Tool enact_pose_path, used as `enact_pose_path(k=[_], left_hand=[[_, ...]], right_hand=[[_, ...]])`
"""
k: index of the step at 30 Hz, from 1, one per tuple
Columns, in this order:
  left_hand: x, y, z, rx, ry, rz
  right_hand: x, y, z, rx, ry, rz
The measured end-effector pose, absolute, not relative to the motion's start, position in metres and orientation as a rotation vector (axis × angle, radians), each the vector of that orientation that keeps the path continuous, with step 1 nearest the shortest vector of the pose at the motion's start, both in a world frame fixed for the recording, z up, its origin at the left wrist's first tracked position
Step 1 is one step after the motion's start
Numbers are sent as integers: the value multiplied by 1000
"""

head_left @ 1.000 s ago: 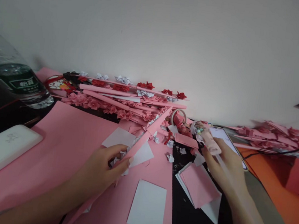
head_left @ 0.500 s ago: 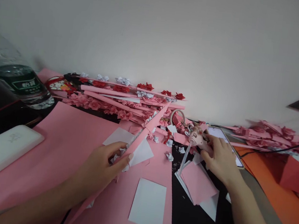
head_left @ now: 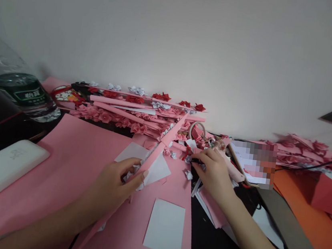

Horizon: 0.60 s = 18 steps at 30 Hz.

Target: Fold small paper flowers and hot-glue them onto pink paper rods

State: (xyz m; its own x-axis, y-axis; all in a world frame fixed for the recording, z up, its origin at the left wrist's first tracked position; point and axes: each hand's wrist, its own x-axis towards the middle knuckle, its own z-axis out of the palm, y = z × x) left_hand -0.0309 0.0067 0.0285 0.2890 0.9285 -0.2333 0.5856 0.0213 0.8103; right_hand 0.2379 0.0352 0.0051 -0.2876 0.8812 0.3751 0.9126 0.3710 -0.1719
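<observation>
My left hand (head_left: 125, 180) is closed around a long pink paper strip (head_left: 157, 151) lined with small white paper flowers, held slantwise above the pink sheet. My right hand (head_left: 213, 170) reaches among the small loose pieces, its thumb and forefinger pinching at a small white paper flower (head_left: 188, 159). Just below those fingertips lies another white paper flower (head_left: 188, 175). Partly hidden behind my right hand is a pink glue gun (head_left: 231, 167). A stack of pink and white paper squares (head_left: 212, 207) sits under my right wrist.
Pink rolled paper stems (head_left: 120, 102) and red, white and pink paper flowers line the wall. A tape roll (head_left: 197, 131) stands at the back, a phone (head_left: 247, 165) to its right. On the left are a water bottle (head_left: 28, 89) and a white power bank (head_left: 5, 173).
My right hand has left the glue gun and moved left to the small white flowers. The glue gun has turned, its handle now pointing right. My left hand has stayed in place.
</observation>
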Motion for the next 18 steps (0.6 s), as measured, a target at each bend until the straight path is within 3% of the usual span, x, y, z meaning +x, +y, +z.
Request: enact_pose_path(k=[7,15,18], left_hand=[[-31,8,29,1676,1382,501],[-30,8,30,1663,1362,473],[-29,7,29,1686,1343,433]], right_hand=[[233,39,3,-1589,-2239,-52],[250,27,14,-1557,-1862,437],[249,19,19,-1486,-1750,446]])
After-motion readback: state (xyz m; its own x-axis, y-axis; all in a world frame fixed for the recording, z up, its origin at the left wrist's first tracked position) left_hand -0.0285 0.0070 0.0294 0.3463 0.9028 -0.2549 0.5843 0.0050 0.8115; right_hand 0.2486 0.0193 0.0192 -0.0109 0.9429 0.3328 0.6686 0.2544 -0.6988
